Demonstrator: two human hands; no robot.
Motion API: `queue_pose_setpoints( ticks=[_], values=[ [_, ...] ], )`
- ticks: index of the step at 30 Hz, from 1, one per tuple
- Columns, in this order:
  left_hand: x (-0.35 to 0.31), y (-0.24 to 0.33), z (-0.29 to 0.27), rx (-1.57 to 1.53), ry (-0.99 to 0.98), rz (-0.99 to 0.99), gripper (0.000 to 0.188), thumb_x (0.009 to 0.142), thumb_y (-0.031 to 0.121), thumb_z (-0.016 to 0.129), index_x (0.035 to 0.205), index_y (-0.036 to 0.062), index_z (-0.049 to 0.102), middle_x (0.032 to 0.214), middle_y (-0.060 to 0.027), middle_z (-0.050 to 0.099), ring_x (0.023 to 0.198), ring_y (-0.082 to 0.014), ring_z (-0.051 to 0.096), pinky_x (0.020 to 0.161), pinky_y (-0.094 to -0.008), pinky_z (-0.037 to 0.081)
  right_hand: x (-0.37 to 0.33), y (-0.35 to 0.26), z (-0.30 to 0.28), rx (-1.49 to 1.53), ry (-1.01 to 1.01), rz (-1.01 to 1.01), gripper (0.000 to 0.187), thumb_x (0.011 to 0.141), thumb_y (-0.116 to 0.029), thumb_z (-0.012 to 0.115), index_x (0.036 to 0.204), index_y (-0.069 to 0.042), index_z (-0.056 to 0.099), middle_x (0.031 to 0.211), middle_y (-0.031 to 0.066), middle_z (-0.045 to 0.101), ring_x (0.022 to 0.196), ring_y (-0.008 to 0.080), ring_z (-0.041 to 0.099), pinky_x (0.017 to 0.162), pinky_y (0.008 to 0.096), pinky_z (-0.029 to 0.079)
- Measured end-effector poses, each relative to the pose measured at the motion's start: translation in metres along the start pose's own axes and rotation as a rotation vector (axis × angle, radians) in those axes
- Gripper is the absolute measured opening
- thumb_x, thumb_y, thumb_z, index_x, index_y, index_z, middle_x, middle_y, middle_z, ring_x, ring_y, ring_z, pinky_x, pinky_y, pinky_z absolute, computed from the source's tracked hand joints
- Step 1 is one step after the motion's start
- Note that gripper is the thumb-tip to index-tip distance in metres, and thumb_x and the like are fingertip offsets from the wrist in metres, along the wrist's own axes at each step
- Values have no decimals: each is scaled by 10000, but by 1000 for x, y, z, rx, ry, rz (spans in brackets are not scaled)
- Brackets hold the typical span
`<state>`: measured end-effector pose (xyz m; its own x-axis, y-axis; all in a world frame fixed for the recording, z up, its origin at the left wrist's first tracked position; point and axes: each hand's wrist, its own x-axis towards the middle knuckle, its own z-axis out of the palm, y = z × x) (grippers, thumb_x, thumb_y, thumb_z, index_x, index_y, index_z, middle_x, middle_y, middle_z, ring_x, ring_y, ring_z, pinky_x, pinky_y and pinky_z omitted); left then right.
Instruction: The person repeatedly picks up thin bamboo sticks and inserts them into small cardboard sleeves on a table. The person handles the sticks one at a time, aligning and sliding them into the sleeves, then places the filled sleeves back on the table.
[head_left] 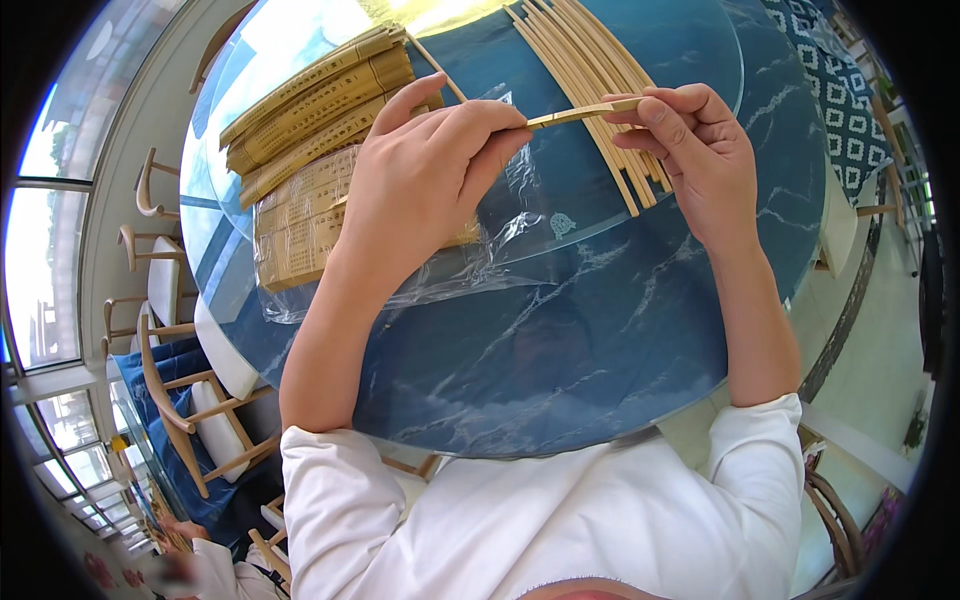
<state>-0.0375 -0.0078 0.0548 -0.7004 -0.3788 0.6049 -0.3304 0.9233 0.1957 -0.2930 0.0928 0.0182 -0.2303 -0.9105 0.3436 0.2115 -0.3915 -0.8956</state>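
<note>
Between my two hands a narrow tan paper chopstick sleeve point(575, 115) is stretched sideways above the table, bowed slightly upward. My left hand point(425, 165) pinches its left end between thumb and forefinger, the other fingers loosely curled. At its right end, my right hand point(705, 150) grips it with thumb and fingertips. Below and behind the sleeve lies a loose row of pale wooden chopsticks point(570, 60). Bundles of brown printed paper sleeves point(320, 95) are at the left, partly hidden by my left hand. One single stick point(436, 66) lies beside them.
Clear plastic wrapping point(500, 262) spreads under and around the bundles. Everything lies on a round blue marbled table point(540, 370) with a glass turntable point(700, 30). Wooden chairs point(190, 400) stand at the left, where another person's sleeve point(222, 570) shows low down. Patterned cloth point(835, 100) is at the right.
</note>
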Motion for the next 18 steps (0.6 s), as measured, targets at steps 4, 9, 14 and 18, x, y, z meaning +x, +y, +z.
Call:
queue_pose_setpoints(
  ticks=[4,9,14,18],
  values=[
    [-2,0,9,-15,77,50,116,997,185,755,1095,133,721,1008,-4,818,831,-178,775,1130,-449,498,-5,1,9,-96,-3,-2,116,1049,-82,699,1125,2,724,1112,131,795,1017,166,772,892,283,645],
    [-5,5,14,-20,74,30,119,1001,153,748,1109,121,710,1061,0,825,833,-164,778,1136,-445,496,-18,2,25,-316,10,60,240,1063,-82,676,1283,-12,743,1114,72,797,1007,119,744,875,231,593],
    [-3,-1,13,48,77,15,114,989,188,762,1068,133,700,898,-12,801,816,-186,770,1075,-424,531,-20,-4,31,-551,12,48,276,1066,-118,670,1311,0,722,1189,89,772,1018,131,727,904,260,589],
    [-3,-8,13,134,97,-12,95,998,193,753,1044,129,701,865,-18,794,797,-192,762,1072,-423,537,-9,-25,10,-935,62,20,254,1030,-218,715,1178,-13,740,951,85,761,811,172,717,772,302,583]
  ],
)
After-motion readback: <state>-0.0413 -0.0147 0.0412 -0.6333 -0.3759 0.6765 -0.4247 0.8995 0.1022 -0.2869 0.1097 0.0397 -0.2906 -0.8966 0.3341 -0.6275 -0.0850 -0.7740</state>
